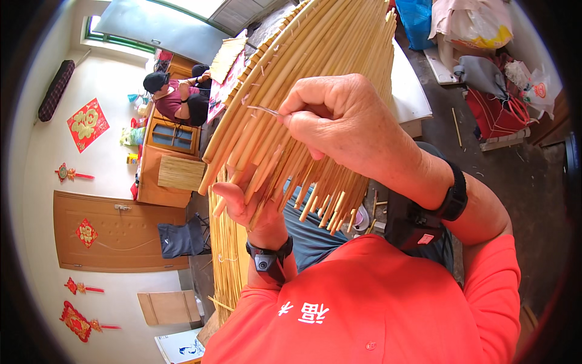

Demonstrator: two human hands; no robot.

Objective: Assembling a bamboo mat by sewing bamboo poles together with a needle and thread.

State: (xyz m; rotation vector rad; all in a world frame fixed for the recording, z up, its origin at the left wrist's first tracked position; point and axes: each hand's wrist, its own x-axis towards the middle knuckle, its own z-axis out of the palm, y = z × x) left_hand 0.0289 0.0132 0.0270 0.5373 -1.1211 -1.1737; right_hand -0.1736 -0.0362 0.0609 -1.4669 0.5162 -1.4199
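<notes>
A sheet of many yellow straw-like stalks (327, 67), laid side by side, spreads out before me, with short pale thread stitches along its left side. The stalk ends are uneven toward my lap. My left hand (242, 209) grips the near left corner, thumb showing and most fingers hidden beneath the stalks. Above the sheet, my right hand (333, 115) pinches a thin, slightly curved needle-like piece (262, 110) between thumb and forefinger. Its tip points left, close over the stitched stalks. I cannot tell whether it touches them.
More long stalks (227, 261) lie left of my lap. A white board (409, 91) extends beyond the sheet's right edge. Bags, including a red one (494, 115), stand at right. Another person (176, 97) sits at far left beside a similar stalk sheet (229, 57).
</notes>
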